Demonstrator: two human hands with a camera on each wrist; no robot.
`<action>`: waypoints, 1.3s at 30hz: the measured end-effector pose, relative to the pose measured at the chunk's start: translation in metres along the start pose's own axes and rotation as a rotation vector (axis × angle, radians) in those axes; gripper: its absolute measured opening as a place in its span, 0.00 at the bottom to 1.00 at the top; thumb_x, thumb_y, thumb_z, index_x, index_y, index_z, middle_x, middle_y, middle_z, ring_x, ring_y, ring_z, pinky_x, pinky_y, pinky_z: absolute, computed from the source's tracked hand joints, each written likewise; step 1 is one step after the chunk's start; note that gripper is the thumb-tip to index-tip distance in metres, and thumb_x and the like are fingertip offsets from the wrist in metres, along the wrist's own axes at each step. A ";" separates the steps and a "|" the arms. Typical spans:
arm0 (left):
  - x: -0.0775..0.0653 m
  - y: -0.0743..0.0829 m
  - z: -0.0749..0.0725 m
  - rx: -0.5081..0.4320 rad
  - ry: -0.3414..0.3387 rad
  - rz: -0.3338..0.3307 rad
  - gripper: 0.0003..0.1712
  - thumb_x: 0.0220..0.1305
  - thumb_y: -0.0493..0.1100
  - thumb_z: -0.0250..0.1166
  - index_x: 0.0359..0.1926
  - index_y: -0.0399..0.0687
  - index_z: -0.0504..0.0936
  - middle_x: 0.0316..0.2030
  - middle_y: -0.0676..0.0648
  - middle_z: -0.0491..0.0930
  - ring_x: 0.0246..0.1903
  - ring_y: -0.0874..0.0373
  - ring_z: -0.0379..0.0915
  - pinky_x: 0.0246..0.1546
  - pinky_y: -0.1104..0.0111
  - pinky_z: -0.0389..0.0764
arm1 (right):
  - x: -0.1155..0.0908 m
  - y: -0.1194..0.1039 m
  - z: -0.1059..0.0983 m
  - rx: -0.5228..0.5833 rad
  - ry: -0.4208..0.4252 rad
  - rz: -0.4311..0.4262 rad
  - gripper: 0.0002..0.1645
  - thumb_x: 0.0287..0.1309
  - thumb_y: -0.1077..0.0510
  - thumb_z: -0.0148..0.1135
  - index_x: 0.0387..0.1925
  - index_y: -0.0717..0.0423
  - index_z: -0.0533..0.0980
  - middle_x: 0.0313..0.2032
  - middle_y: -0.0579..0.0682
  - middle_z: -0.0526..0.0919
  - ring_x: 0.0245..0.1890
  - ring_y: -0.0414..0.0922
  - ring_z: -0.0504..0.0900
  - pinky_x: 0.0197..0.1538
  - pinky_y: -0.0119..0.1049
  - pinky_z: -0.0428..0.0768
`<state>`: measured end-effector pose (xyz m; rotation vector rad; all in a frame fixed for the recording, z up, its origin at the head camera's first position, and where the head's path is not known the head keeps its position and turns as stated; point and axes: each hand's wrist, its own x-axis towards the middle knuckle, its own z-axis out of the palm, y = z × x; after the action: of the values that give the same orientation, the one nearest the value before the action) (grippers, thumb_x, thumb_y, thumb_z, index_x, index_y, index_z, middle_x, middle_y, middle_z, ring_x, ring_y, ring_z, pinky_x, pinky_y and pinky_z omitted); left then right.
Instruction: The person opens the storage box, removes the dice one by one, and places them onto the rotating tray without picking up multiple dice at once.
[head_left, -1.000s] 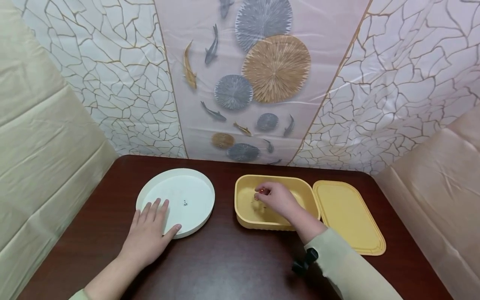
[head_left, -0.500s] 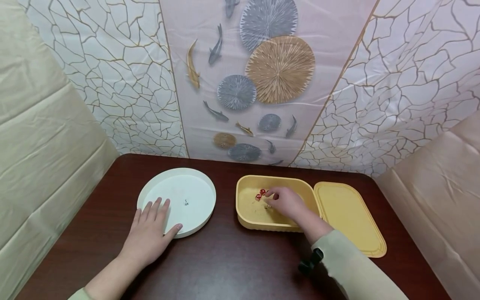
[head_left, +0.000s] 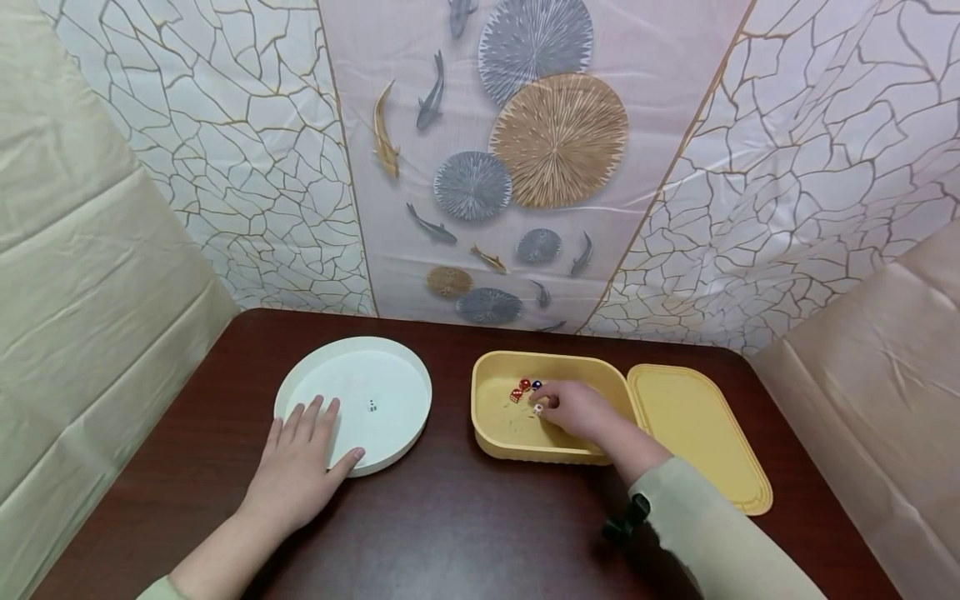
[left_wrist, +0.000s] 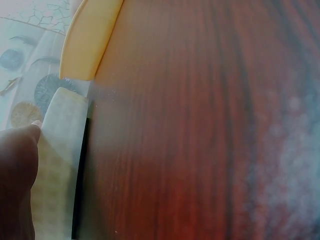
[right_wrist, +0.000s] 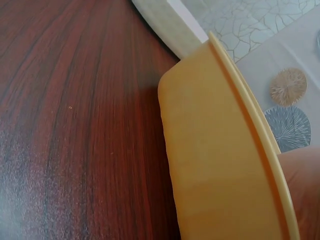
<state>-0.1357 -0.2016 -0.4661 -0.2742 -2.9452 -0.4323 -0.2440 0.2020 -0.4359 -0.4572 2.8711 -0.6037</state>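
My left hand (head_left: 296, 467) lies with spread fingers over the near left rim of a round white tray (head_left: 405, 450). A small white die (head_left: 372, 406) with dark pips sits on the tray's floor. My right hand (head_left: 581, 410) reaches into a yellow rectangular box (head_left: 498, 452), its thumb and finger curled at a white die (head_left: 538, 408), which they pinch. Beside these fingertips lie two red dice (head_left: 516, 396) and a blue die (head_left: 536, 385). The right wrist view shows mostly the box's outer wall (right_wrist: 215, 135); its rim hides the fingers there.
A flat yellow lid (head_left: 701, 433) lies right of the box, against its side. Both containers stand on a dark brown table (head_left: 450, 517), with a gap between them. A patterned cloth (head_left: 480, 167) hangs behind the far table edge, and beige cloth panels (head_left: 82, 317) flank both sides.
My right hand has shifted right and slightly down inside the box, away from the red dice to the white die. The blue die has come into view. My left hand stays on the tray.
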 end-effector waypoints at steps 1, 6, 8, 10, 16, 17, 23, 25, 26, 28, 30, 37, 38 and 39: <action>0.000 0.000 0.000 0.000 0.000 0.000 0.50 0.68 0.71 0.51 0.75 0.39 0.56 0.72 0.31 0.55 0.71 0.31 0.47 0.68 0.36 0.45 | 0.000 0.000 0.000 -0.004 -0.007 0.002 0.12 0.60 0.60 0.66 0.45 0.49 0.85 0.31 0.44 0.81 0.31 0.40 0.75 0.38 0.38 0.75; 0.000 -0.001 0.001 0.000 0.003 0.002 0.50 0.68 0.71 0.51 0.75 0.39 0.56 0.72 0.31 0.55 0.71 0.31 0.47 0.68 0.37 0.45 | 0.000 0.002 0.000 -0.034 -0.026 0.002 0.12 0.60 0.61 0.65 0.45 0.49 0.85 0.33 0.45 0.83 0.33 0.40 0.77 0.40 0.40 0.76; 0.000 -0.001 0.001 0.000 0.007 0.002 0.50 0.68 0.71 0.51 0.75 0.39 0.56 0.72 0.31 0.55 0.71 0.31 0.47 0.68 0.37 0.45 | 0.001 0.002 0.000 -0.046 -0.029 0.000 0.12 0.60 0.61 0.65 0.45 0.48 0.85 0.35 0.45 0.84 0.34 0.40 0.77 0.41 0.40 0.77; 0.000 -0.001 0.002 0.002 0.010 0.002 0.50 0.68 0.70 0.52 0.75 0.39 0.56 0.72 0.31 0.56 0.71 0.31 0.47 0.68 0.36 0.46 | 0.001 0.001 0.000 -0.059 -0.029 -0.007 0.13 0.60 0.62 0.65 0.45 0.48 0.85 0.35 0.45 0.84 0.34 0.41 0.77 0.42 0.40 0.77; 0.000 -0.001 0.001 0.007 0.001 -0.001 0.50 0.68 0.71 0.51 0.75 0.39 0.56 0.72 0.31 0.55 0.71 0.31 0.47 0.68 0.36 0.46 | 0.002 0.001 0.001 -0.098 -0.018 -0.019 0.12 0.60 0.61 0.65 0.44 0.47 0.86 0.32 0.44 0.82 0.32 0.40 0.76 0.39 0.39 0.76; 0.000 0.000 0.001 0.007 0.001 -0.001 0.50 0.68 0.71 0.51 0.75 0.39 0.56 0.72 0.31 0.55 0.71 0.31 0.47 0.68 0.36 0.46 | 0.001 0.001 0.001 -0.102 -0.015 -0.021 0.11 0.60 0.60 0.65 0.44 0.47 0.86 0.32 0.43 0.83 0.32 0.40 0.76 0.39 0.39 0.76; 0.000 0.001 -0.001 0.007 -0.009 -0.004 0.51 0.68 0.72 0.50 0.75 0.39 0.55 0.72 0.31 0.55 0.71 0.30 0.47 0.68 0.36 0.45 | 0.001 0.002 0.001 -0.107 0.005 -0.032 0.09 0.61 0.58 0.66 0.43 0.48 0.86 0.34 0.44 0.84 0.34 0.41 0.77 0.42 0.40 0.77; 0.001 0.002 -0.001 0.007 -0.010 -0.004 0.50 0.68 0.71 0.50 0.75 0.39 0.55 0.72 0.31 0.55 0.71 0.30 0.47 0.68 0.36 0.45 | 0.000 0.003 0.001 -0.105 0.013 -0.035 0.09 0.61 0.58 0.66 0.43 0.48 0.86 0.35 0.45 0.84 0.34 0.41 0.77 0.43 0.41 0.77; 0.001 0.002 -0.002 0.007 -0.010 -0.005 0.50 0.68 0.71 0.51 0.75 0.39 0.55 0.72 0.31 0.55 0.71 0.30 0.47 0.68 0.36 0.45 | 0.000 0.003 0.001 -0.098 0.016 -0.034 0.09 0.61 0.58 0.66 0.43 0.48 0.86 0.35 0.45 0.84 0.34 0.41 0.78 0.43 0.41 0.77; 0.001 0.002 -0.002 0.008 -0.010 -0.005 0.50 0.68 0.71 0.51 0.75 0.39 0.56 0.72 0.31 0.55 0.71 0.30 0.47 0.68 0.36 0.45 | 0.000 0.004 0.001 -0.090 0.022 -0.037 0.09 0.62 0.57 0.65 0.43 0.48 0.86 0.36 0.45 0.85 0.35 0.41 0.78 0.44 0.42 0.77; 0.000 0.003 -0.002 0.008 -0.010 -0.005 0.50 0.68 0.71 0.50 0.75 0.39 0.56 0.72 0.31 0.56 0.71 0.30 0.47 0.68 0.36 0.45 | 0.000 0.003 0.000 -0.070 0.019 -0.033 0.09 0.62 0.57 0.65 0.43 0.48 0.86 0.37 0.45 0.85 0.36 0.42 0.78 0.45 0.42 0.77; -0.001 0.002 0.000 0.007 -0.006 -0.007 0.51 0.68 0.72 0.50 0.75 0.39 0.56 0.72 0.31 0.56 0.71 0.30 0.47 0.68 0.36 0.46 | 0.001 0.001 -0.006 -0.018 0.001 -0.002 0.12 0.64 0.56 0.65 0.48 0.49 0.85 0.42 0.47 0.86 0.36 0.42 0.78 0.43 0.41 0.77; -0.001 0.002 0.000 0.006 -0.007 -0.007 0.51 0.68 0.72 0.50 0.75 0.39 0.56 0.72 0.31 0.56 0.71 0.31 0.47 0.68 0.36 0.46 | 0.001 0.001 -0.007 -0.017 0.002 -0.002 0.13 0.63 0.56 0.65 0.49 0.49 0.85 0.42 0.47 0.86 0.36 0.42 0.77 0.43 0.40 0.77; -0.001 0.002 -0.001 0.007 -0.006 -0.007 0.51 0.68 0.72 0.50 0.75 0.39 0.56 0.72 0.31 0.56 0.71 0.30 0.47 0.68 0.36 0.46 | 0.001 0.001 -0.007 -0.015 0.004 0.001 0.14 0.63 0.56 0.65 0.49 0.49 0.85 0.43 0.47 0.86 0.36 0.42 0.77 0.41 0.40 0.76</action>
<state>-0.1344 -0.2000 -0.4652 -0.2645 -2.9543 -0.4234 -0.2465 0.2052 -0.4297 -0.4568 2.8810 -0.5840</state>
